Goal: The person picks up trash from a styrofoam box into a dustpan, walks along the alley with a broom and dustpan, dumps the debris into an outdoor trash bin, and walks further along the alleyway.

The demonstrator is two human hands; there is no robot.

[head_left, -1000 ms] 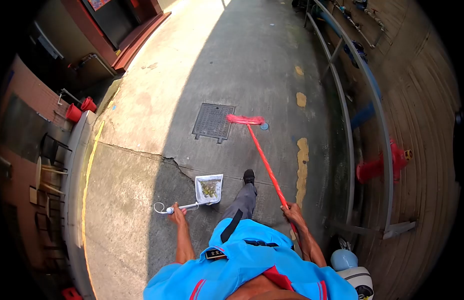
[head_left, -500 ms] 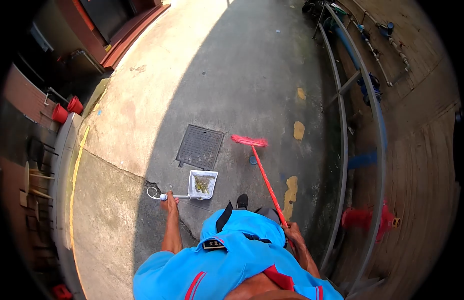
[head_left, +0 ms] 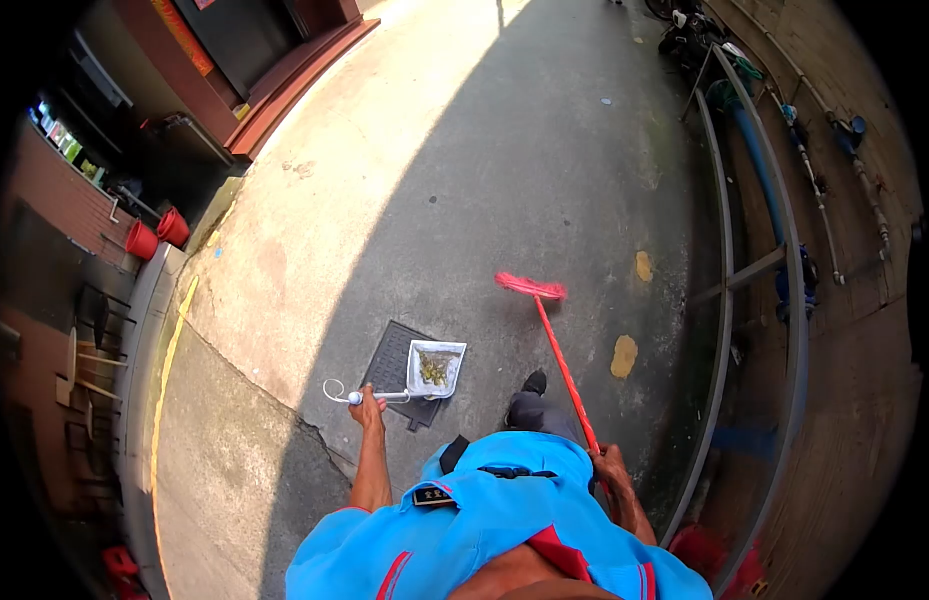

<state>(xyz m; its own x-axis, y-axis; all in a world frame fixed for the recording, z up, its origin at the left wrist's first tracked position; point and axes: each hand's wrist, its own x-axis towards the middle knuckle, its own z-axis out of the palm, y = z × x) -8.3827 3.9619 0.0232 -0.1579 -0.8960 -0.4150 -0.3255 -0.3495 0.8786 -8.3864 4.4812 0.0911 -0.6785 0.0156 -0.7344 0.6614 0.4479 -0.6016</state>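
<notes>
My left hand (head_left: 367,405) is closed around the white handle of a dustpan (head_left: 458,372), which has a cord loop at the handle's end. Leaves and bits of debris (head_left: 433,370) lie in the pan. The dustpan covers part of a dark manhole cover (head_left: 386,352). At my right side, my right hand (head_left: 612,468) grips the red pole of a broom (head_left: 562,360). Its pinkish-red bristle head (head_left: 530,287) is out ahead over the grey pavement, right of the dustpan; whether it touches the ground I cannot tell.
A metal railing (head_left: 726,300) runs along the right, with pipes (head_left: 759,160) behind it. Red buckets (head_left: 142,240) stand by the left kerb, near stools (head_left: 89,375). A red doorstep (head_left: 284,100) is at upper left. A crack (head_left: 309,428) crosses the pavement.
I have moved forward along the alley; the manhole cover is now nearer, partly under the dustpan. A shoe and trouser leg show further forward. Both hands keep their holds.
</notes>
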